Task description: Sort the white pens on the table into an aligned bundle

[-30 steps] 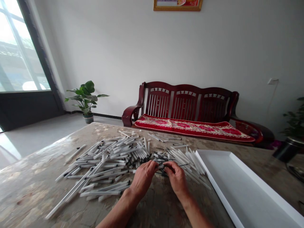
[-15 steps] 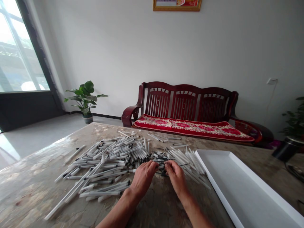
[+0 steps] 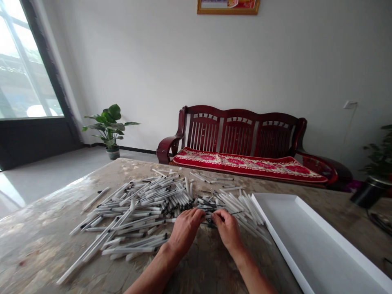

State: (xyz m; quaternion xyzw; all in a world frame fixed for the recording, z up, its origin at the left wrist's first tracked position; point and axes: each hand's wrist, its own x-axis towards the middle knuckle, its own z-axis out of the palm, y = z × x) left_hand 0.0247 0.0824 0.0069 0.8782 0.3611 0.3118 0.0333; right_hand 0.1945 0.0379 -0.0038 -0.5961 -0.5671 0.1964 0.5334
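My left hand (image 3: 186, 226) and my right hand (image 3: 227, 226) face each other low over the table, fingertips pinched and a small gap apart. What each pinches is tiny and mostly covered by the fingers. Just beyond the fingertips lie small black pen parts (image 3: 210, 223) and thin dark sticks. A slim dark stick (image 3: 237, 212) shows to the right of my right hand; whether it is held I cannot tell. Left of my hands spreads a heap of whitish pens (image 3: 134, 222) with black ends. On the right, whitish translucent tubes (image 3: 249, 222) lie fanned out.
A shallow white tray (image 3: 318, 245) stands at the right of the patterned table (image 3: 101, 269). Beyond the table are a dark red wooden bench (image 3: 239, 134) with a red cover and a potted plant (image 3: 112, 126). A black cylinder (image 3: 369, 194) is at far right.
My right hand has shifted slightly left and down, its fingers curling closer together. My left hand stays almost in place; the heap and tray look unchanged.
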